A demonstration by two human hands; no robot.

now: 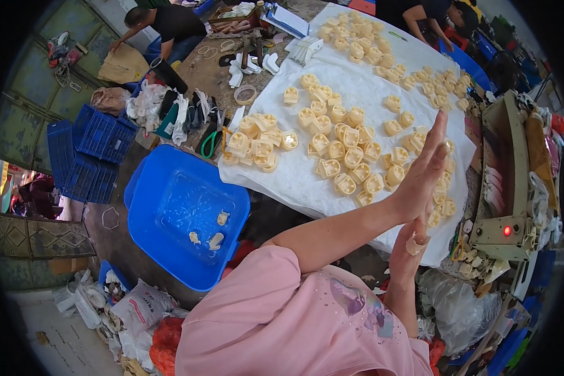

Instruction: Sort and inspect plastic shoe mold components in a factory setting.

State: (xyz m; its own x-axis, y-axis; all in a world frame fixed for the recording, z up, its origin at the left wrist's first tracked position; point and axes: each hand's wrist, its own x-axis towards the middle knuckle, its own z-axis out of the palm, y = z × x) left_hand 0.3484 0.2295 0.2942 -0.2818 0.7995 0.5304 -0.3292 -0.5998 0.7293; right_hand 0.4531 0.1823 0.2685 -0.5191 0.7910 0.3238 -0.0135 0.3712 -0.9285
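Observation:
My left hand (418, 187) reaches over the right part of the white-covered table, its fingers stretched out and held together. Beneath and against it, my right hand (408, 252) points upward, its fingers straight and partly hidden behind the left one. A pale, cream-coloured wrap or piece (417, 244) shows on the right hand near the thumb. No object can be seen between the palms. Cream plastic parts (352, 155), rounded and hollow, lie in loose groups just left of the hands. Another pile of these parts (254, 143) sits by the table's left edge.
A blue tub (169, 235) with a few cream pieces stands left of the table. Further parts (360, 41) cover the far end. At right is a machine (507, 241) with a red light. Blue crates (103, 135) stand at left; two people work at the back.

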